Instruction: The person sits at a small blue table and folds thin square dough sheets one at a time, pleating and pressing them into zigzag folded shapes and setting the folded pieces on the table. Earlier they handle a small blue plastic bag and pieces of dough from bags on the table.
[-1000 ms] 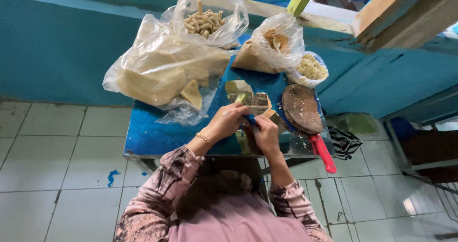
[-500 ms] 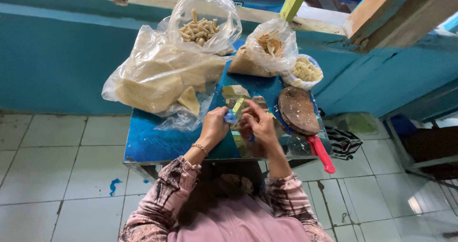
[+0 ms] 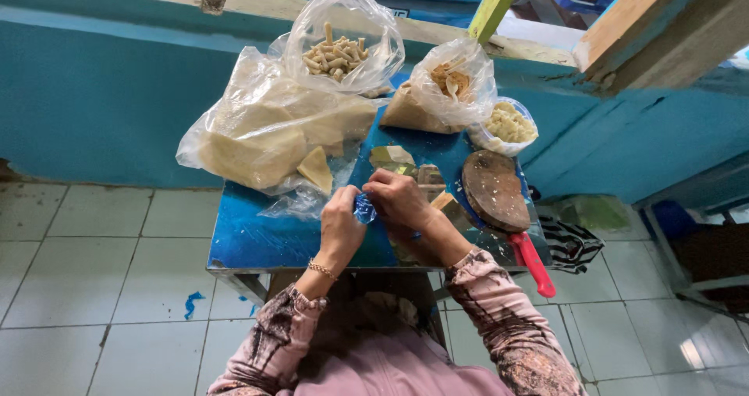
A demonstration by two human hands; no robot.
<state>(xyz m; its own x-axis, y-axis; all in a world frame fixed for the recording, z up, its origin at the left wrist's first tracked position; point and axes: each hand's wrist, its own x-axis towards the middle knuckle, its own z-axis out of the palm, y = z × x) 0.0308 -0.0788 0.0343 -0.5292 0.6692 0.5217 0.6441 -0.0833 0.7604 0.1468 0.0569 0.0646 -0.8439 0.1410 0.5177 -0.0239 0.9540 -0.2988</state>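
Between both hands (image 3: 374, 213), half-hidden blue wrapper (image 3: 363, 207)

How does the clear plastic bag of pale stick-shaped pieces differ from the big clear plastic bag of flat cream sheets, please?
The clear plastic bag of pale stick-shaped pieces is smaller and stands upright and puffed; the big clear plastic bag of flat cream sheets sprawls low and wide. The first sits farther from the person, the second nearer. Both rest on the blue table.

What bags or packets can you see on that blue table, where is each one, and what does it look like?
Large clear plastic bag: left side, crumpled, holding pale yellow slabs.
Clear bag: back middle, puffed open, holding beige stick pieces.
Clear bag: back right, over a brown paper cone of tan pieces.
Small clear bag: far right, round, holding cream bits.
Small blue wrapper: pinched between left hand and right hand.
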